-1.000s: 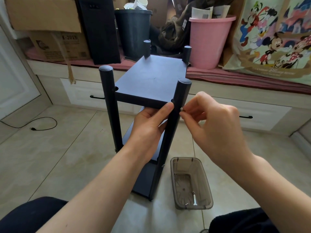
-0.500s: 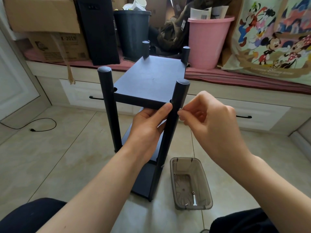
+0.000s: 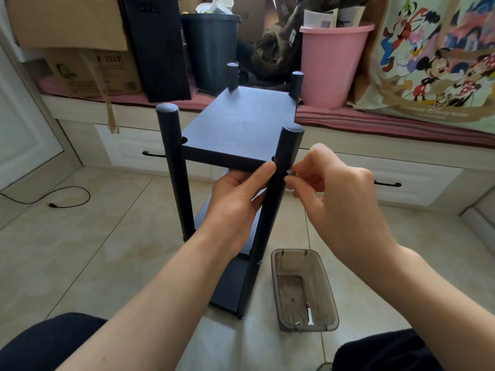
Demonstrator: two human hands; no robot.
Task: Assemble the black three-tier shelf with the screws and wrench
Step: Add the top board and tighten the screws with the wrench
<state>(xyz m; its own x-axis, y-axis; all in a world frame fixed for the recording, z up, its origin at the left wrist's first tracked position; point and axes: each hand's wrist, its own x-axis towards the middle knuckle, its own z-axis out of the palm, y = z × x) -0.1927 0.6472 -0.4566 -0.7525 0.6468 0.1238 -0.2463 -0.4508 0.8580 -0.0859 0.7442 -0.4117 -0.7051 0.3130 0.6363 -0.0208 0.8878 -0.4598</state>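
Already the black shelf (image 3: 241,124) stands on its four posts beside the grey tray (image 3: 304,290), lower screws in. The left hand (image 3: 235,199) grasps its top tier by the near-right post (image 3: 281,183), where the right hand (image 3: 337,199) pinches a screw (image 3: 289,172) at the hole; wrench-tightening likely remains.

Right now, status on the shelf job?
Left hand grips near right post under top board. Right hand pinches screw at post. Nothing blocking.

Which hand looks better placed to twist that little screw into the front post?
The right hand: it already pinches the screw against the near right post. The left hand is busy bracing the top shelf board.
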